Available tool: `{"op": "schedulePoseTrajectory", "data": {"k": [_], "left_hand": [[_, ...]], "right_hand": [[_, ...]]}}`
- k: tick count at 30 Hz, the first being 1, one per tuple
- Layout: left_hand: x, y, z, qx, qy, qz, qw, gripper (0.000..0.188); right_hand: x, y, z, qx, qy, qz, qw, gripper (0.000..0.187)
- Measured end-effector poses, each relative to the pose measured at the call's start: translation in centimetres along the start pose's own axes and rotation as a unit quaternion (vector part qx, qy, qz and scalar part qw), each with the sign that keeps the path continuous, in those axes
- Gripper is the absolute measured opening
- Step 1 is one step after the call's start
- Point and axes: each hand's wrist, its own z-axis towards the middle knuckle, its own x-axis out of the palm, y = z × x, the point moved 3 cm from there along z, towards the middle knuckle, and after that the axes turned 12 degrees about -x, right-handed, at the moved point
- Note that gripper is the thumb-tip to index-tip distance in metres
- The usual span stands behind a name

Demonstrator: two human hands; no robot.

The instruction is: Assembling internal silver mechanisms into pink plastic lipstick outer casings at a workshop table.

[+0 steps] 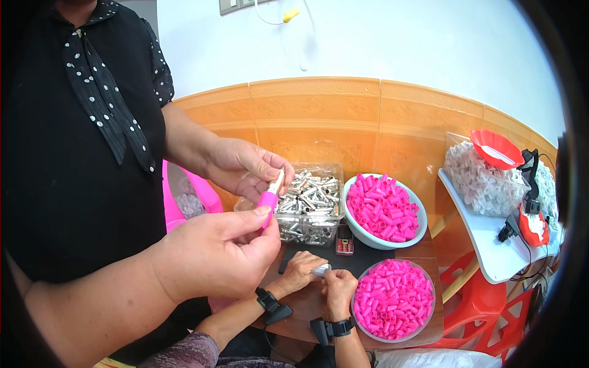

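My left hand, a black strap on its wrist, is closed around a short pale grey cylindrical piece low over the table. My right hand, also strapped at the wrist, is closed with its fingertips close against that piece; whatever they pinch is hidden. Above my left forearm, a co-worker's two hands hold a pink tube with a silvery end sticking out. To the right of my right hand lies a clear round tub full of small pink tubes.
Behind my hands stand a clear plastic box of silver metal tubes, a small phone and a pale bowl of pink tubes. The co-worker stands close at left. Red stools and a white side table are at right.
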Motion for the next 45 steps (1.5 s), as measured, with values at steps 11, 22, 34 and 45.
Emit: {"op": "schedulePoseTrajectory", "data": {"k": [11,22,34,45], "left_hand": [[0.1,0.2,1.1,0.038,-0.044,0.015,0.998,0.046],[-0.6,-0.9,1.6,-0.011,-0.034,0.014,0.999,0.045],[-0.4,0.6,1.7,0.015,-0.032,0.054,0.998,0.047],[-1.1,-2.0,2.2,-0.046,-0.021,0.058,0.997,0.062]], "right_hand": [[-1.5,0.6,1.1,-0.054,-0.025,-0.006,0.998,0.017],[-0.8,0.2,0.6,-0.009,-0.018,0.049,0.999,0.018],[-1.4,1.5,1.3,-0.091,-0.076,0.052,0.992,0.008],[-4.9,7.1,-0.8,-0.141,-0.036,-0.067,0.987,0.011]]}}
